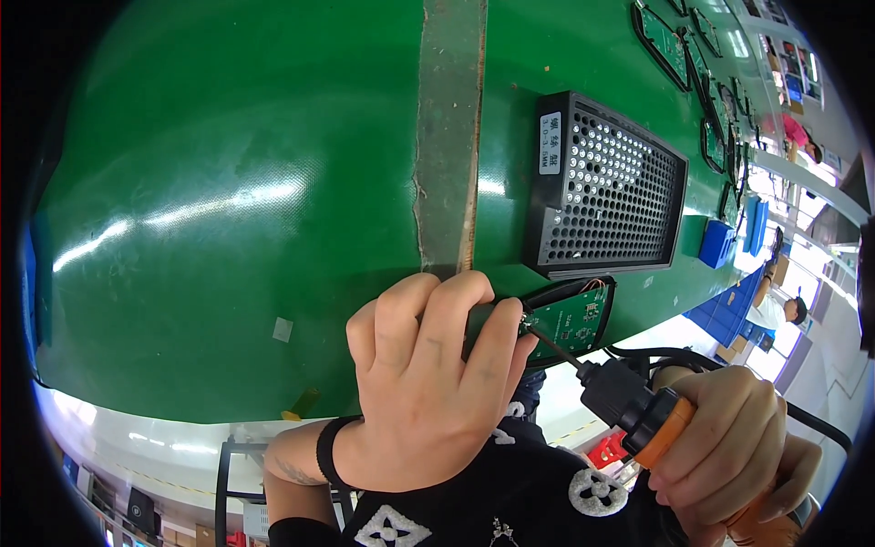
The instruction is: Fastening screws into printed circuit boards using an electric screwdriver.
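My right hand [729, 438] is wrapped around an orange and black electric screwdriver [629, 401]. Its thin bit slants up and left to the corner of a green circuit board [574, 319] seated in a black housing [544, 294]. The bit's tip meets the board beside my left fingertips; the exact contact is partly hidden by them. My left hand [437, 374], with a black band at the wrist, grips the left end of the housing at the table's near edge. Just beyond the housing lies a black screw tray [606, 187] with silvery screws in many of its holes.
The green table [228, 237] is crossed by a worn grey strip [449, 128]. More boards in black frames [665, 46] lie at the far right, near a blue bin [718, 243]. A black cable [816, 426] runs behind my right hand. Other people stand in the right background.
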### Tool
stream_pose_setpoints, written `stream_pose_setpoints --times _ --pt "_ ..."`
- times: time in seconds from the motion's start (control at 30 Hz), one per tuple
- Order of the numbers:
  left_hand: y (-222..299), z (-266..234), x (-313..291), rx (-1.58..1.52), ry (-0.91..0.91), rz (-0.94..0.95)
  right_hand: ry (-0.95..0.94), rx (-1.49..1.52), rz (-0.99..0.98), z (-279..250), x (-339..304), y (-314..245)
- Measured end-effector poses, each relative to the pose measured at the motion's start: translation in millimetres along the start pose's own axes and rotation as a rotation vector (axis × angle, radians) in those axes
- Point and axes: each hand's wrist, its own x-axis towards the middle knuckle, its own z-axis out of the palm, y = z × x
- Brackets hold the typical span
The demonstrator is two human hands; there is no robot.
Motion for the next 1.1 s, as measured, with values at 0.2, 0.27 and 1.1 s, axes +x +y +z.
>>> stream_pose_setpoints --times 0.2,0.27,1.1 --pt "0 1 -1 0.006 0.005 0.000 -0.052 0.011 0.074 -3 1 0" --pt "-1 2 -1 0.013 0.006 -0.006 -0.042 -0.020 0.088 -2 1 2" --pt "12 -86 117 -0.395 -0.344 -0.084 0.018 0.072 -0.501 -116 -26 -98"
